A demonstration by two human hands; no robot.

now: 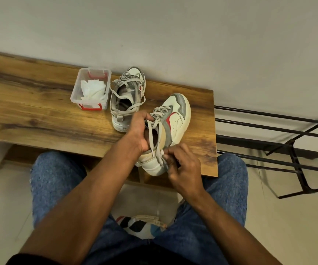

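Two white, grey and red sneakers lie on a wooden table [39, 104]. The nearer sneaker [175, 119] sits at the table's right front corner, heel over the edge. My left hand [138, 131] grips its collar and tongue at the opening. My right hand [183, 167] pinches a grey lace [159, 129] end at the heel. The other sneaker [127, 98] stands further back, its laces loose.
A clear plastic box [91, 88] with red clips holds white wipes, left of the far sneaker. A black metal rack [288, 142] stands right of the table. My knees in blue jeans are below the table edge, with a patterned bag [141, 226] between them.
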